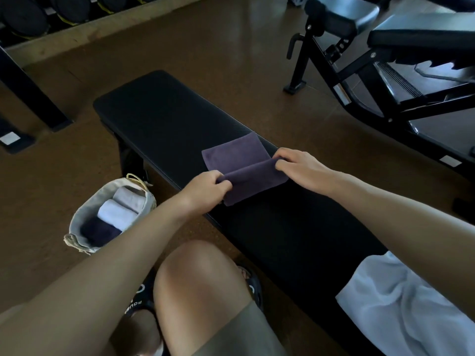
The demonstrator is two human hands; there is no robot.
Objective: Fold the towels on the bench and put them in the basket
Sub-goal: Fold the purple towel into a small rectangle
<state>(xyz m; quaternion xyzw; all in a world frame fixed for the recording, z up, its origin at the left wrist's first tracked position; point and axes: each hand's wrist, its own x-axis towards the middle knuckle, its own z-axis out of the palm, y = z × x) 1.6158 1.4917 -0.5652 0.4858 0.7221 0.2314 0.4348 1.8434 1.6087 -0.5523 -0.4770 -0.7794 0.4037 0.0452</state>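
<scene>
Bare knee (203,276) closest, beside a black padded counter (159,111). One white towel (401,309) lies heaped at its near end. One purple towel (244,165) lies mid-counter, half folded; left hand (205,190) and right hand (303,168) each pinch an end of its fold. On the floor to the left, one fabric basket (84,214) holds three rolled towels (115,214).

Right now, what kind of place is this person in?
Most likely a gym. There is a flat black workout bench, an adjustable exercise bench beside it, and a row of dark dumbbells on a rack at the far wall.
</scene>
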